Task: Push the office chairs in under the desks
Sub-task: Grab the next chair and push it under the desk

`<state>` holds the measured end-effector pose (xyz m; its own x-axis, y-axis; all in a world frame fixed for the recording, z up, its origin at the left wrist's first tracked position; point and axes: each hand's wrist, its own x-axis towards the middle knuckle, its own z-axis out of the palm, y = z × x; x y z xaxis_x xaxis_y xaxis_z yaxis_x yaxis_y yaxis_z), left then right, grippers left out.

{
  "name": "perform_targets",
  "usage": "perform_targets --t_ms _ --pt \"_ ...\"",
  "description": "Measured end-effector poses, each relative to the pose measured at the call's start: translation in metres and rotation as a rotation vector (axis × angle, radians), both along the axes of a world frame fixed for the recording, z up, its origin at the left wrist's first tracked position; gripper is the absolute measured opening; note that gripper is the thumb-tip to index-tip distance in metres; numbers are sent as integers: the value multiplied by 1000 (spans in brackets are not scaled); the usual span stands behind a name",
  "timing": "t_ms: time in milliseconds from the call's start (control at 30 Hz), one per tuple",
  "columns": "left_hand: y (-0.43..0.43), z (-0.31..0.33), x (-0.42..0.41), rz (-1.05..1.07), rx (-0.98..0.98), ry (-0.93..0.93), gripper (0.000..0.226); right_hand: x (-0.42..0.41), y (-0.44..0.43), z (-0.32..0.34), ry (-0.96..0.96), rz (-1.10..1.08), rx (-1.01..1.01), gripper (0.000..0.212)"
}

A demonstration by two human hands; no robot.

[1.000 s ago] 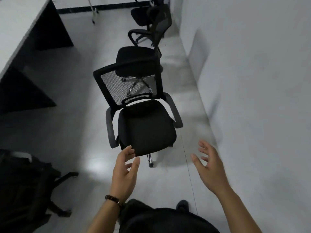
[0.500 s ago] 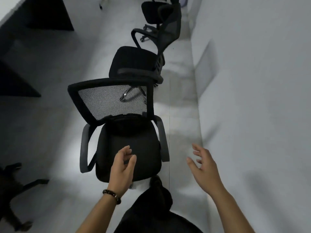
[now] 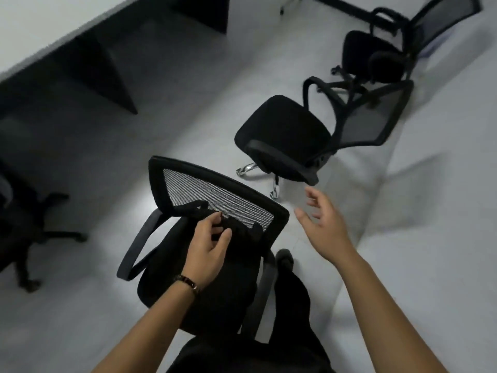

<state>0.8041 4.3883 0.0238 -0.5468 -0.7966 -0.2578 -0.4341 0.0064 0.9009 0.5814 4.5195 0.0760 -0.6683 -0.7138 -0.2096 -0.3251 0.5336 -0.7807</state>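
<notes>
The nearest black office chair (image 3: 215, 195) stands right in front of me, its mesh back turned toward the white-topped desk (image 3: 40, 30) at the upper left. My left hand (image 3: 207, 249) hovers over the seat near the base of the backrest, with loosely bent fingers that grip nothing I can make out. To the right of the backrest's corner, my right hand (image 3: 322, 227) is in the air with fingers spread. A second chair (image 3: 282, 130) and a third chair (image 3: 371, 55) stand farther back along the wall.
A white wall (image 3: 443, 211) runs down the right side. Another black chair's base (image 3: 32, 224) shows at the left edge. Black panels divide the space under the desk. Pale floor lies between the chairs and the desk. My dark-trousered leg (image 3: 290, 292) is beside the chair's right armrest.
The view has swung left and closer to the nearest chair. My left hand has moved forward over the seat toward the backrest, and my right hand has risen beside the backrest's corner.
</notes>
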Motion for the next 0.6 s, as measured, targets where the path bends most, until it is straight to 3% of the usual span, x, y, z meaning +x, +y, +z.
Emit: perform_targets --t_ms 167,267,367,533,600 --pt "1 -41 -74 131 240 -124 73 -62 -144 -46 -69 428 11 50" --pt "1 -47 -124 236 298 -161 85 -72 -224 -67 -109 686 37 51" --pt "6 -49 -158 343 299 -216 115 -56 -289 -75 -95 907 23 53" --pt "7 -60 -171 482 345 -145 109 -13 -328 -107 146 1396 8 55" --pt "3 -56 -169 506 381 -121 109 -4 -324 -117 164 1436 38 52"
